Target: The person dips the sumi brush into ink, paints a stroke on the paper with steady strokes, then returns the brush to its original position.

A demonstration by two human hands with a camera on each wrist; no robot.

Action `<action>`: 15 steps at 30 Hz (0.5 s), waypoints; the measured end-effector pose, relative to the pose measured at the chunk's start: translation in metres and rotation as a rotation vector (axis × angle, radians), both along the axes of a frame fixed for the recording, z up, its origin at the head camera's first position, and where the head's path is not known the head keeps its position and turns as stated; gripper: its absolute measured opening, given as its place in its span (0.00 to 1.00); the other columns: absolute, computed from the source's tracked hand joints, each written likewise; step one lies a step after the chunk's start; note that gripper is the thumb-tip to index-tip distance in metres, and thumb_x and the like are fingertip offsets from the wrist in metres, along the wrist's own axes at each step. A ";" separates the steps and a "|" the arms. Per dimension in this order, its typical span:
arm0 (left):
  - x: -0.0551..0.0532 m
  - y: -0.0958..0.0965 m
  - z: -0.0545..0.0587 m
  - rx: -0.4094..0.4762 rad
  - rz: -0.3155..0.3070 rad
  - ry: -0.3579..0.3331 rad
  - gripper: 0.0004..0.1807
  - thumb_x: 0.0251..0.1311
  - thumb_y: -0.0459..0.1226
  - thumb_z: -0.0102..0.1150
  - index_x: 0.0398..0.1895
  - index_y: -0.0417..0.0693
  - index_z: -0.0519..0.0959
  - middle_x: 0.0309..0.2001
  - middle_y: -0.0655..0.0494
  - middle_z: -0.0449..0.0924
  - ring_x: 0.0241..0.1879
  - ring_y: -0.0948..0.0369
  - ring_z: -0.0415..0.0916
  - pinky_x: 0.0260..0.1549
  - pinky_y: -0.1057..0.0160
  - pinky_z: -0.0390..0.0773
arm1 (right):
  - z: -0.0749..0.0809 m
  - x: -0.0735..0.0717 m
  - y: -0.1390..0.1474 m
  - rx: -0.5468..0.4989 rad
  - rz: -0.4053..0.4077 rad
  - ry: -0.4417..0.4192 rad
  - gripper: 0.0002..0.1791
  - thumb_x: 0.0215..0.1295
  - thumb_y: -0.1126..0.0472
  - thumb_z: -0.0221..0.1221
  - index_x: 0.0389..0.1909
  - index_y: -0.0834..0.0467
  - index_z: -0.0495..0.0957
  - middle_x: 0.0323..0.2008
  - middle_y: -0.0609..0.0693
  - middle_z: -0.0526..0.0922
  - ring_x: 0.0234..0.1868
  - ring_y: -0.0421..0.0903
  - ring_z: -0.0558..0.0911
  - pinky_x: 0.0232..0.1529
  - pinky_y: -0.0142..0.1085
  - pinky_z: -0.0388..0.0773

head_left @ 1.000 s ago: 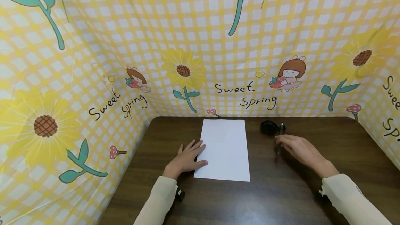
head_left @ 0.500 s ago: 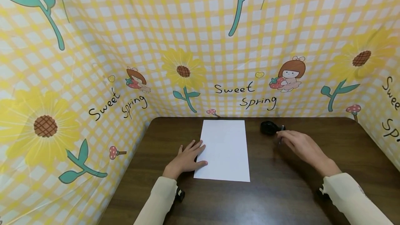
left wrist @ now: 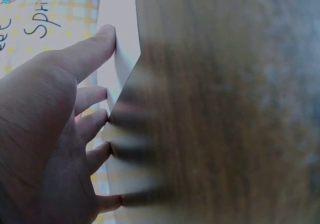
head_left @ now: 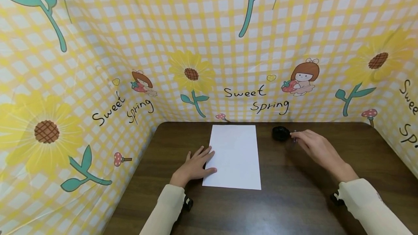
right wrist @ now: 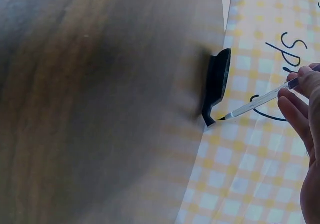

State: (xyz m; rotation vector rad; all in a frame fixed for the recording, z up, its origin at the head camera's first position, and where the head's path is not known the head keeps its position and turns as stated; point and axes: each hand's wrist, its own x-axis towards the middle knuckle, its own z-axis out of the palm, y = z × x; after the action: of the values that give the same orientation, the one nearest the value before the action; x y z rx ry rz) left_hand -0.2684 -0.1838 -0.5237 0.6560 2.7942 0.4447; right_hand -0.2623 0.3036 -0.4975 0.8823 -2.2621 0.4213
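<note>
My left hand [head_left: 194, 164] rests with spread fingers on the left edge of a white sheet of paper [head_left: 236, 155], thumb and fingertips touching it in the head view. Between thumb and fingers, my right hand [head_left: 316, 148] pinches a thin brush [right wrist: 257, 103] with a pale shaft and a dark pointed tip. In the right wrist view the brush slants down, its tip right at the narrow end of a small black dish [right wrist: 217, 77]. From the head view that dish looks round and glossy, with a short stem toward my right fingers, which partly hide the brush.
The dark wooden table [head_left: 254, 213] runs back to a yellow checked cloth [head_left: 202, 28] with printed sunflowers and lettering. The same cloth hangs along the left and right sides. A black band shows at each sleeve cuff.
My right hand has tilted the brush from standing along the hand to mostly hidden behind the fingers, and moved slightly back and right, closer to the dish's stem. The left hand stays still.
</note>
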 end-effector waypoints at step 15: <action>0.000 0.000 0.001 0.000 -0.005 0.004 0.43 0.75 0.62 0.55 0.86 0.57 0.60 0.88 0.56 0.49 0.87 0.45 0.42 0.77 0.22 0.39 | 0.016 -0.004 -0.006 -0.080 0.020 0.023 0.30 0.84 0.43 0.43 0.51 0.60 0.87 0.43 0.52 0.90 0.41 0.46 0.88 0.38 0.37 0.82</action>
State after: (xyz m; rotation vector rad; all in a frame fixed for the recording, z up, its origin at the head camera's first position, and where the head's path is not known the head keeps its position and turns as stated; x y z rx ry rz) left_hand -0.2684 -0.1837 -0.5230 0.6643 2.7952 0.4426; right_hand -0.2664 0.2980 -0.4815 0.8646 -2.2015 0.5051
